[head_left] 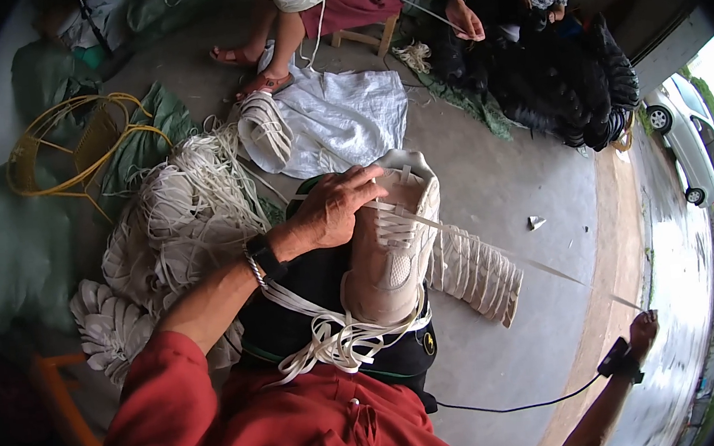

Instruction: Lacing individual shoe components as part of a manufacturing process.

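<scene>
A white sneaker upper (pixel 386 246), partly laced, lies across my lap with its toe towards me. My left hand (pixel 334 208) grips its left edge by the eyelets, the fingertips pressed near the tongue. From the eyelets a white shoelace (pixel 545 268) runs taut to the lower right. Its far end is in the closed fingers of my right hand (pixel 644 328), held well out to the side. A loose bundle of white laces (pixel 334 338) hangs below the toe. Beside the upper, a row of nested pale uppers (pixel 477 276) reaches out to the right.
A big heap of white uppers and laces (pixel 189 197) sits to my left. Ahead lies a white sheet (pixel 345 111) by a seated person, whose hand (pixel 464 18) pulls another lace. A yellow chair frame (pixel 80 152) stands far left, black shoe parts (pixel 551 81) far right.
</scene>
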`<action>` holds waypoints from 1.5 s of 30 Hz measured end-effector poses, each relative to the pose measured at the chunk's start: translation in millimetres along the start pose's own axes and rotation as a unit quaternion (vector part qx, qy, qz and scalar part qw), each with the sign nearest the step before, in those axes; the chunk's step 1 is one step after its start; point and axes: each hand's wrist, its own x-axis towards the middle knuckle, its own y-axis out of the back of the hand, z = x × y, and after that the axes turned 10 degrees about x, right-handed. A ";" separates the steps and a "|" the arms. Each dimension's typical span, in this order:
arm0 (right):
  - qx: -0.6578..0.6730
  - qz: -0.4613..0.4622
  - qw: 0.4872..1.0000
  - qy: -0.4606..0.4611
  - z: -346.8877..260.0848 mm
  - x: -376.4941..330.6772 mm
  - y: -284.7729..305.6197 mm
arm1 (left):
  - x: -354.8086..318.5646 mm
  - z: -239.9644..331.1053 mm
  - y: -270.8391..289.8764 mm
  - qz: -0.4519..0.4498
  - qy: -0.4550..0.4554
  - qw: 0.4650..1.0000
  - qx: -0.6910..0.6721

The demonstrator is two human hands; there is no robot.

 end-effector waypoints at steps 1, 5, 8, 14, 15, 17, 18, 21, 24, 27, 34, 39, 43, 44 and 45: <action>-0.024 0.045 0.999 -0.003 11.6 4.9 6.6 | -3.0 -2.8 1.5 0.002 0.012 1.000 -0.013; -0.268 0.123 0.951 0.091 82.8 -27.1 55.2 | 11.3 14.8 -2.9 0.086 0.025 0.988 -0.123; -0.422 0.026 0.906 -0.031 165.6 -21.2 69.0 | -0.7 3.3 -17.2 0.094 0.078 0.984 -0.129; -0.308 -0.023 0.920 -0.242 399.9 -61.8 -159.7 | -31.8 -24.8 19.6 -0.028 0.183 0.957 -0.224; -0.309 -0.017 0.916 -0.255 420.2 -67.0 -182.0 | -41.4 -37.8 23.8 0.013 0.162 0.964 -0.210; -0.290 -0.071 0.919 -0.257 437.5 -72.0 -204.6 | -49.2 -57.1 37.1 0.016 0.173 0.964 -0.201; -0.292 -0.098 0.916 -0.255 448.0 -71.5 -210.5 | -56.7 -63.4 46.8 0.016 0.203 0.959 -0.196; -0.296 -0.127 0.913 -0.251 470.4 -70.7 -220.3 | -97.5 -105.7 43.4 0.022 0.331 0.932 -0.147; -0.287 -0.117 0.918 -0.248 481.5 -77.1 -232.5 | -122.3 -118.7 18.2 0.127 0.303 0.943 0.046; -0.288 -0.119 0.920 -0.239 478.6 -78.2 -235.8 | -109.4 -93.9 6.6 0.088 0.337 0.929 -0.122; -0.275 -0.143 0.922 -0.234 467.4 -80.4 -237.7 | -45.4 -6.7 14.3 -0.246 0.322 0.623 -0.669; -0.243 -0.108 0.944 -0.196 462.5 -84.0 -227.4 | -40.8 -13.7 -5.9 -0.084 0.307 0.498 -0.806; -0.380 -0.116 0.905 -0.152 468.7 -82.9 -208.1 | -43.3 -22.7 9.2 0.092 0.293 0.453 -0.837; -0.387 -0.121 0.903 -0.144 471.8 -83.1 -207.1 | -42.0 -22.7 17.4 0.136 0.327 0.454 -0.817; -0.393 -0.127 0.900 -0.136 473.3 -83.9 -208.3 | -41.8 -22.9 27.9 0.181 0.359 0.455 -0.794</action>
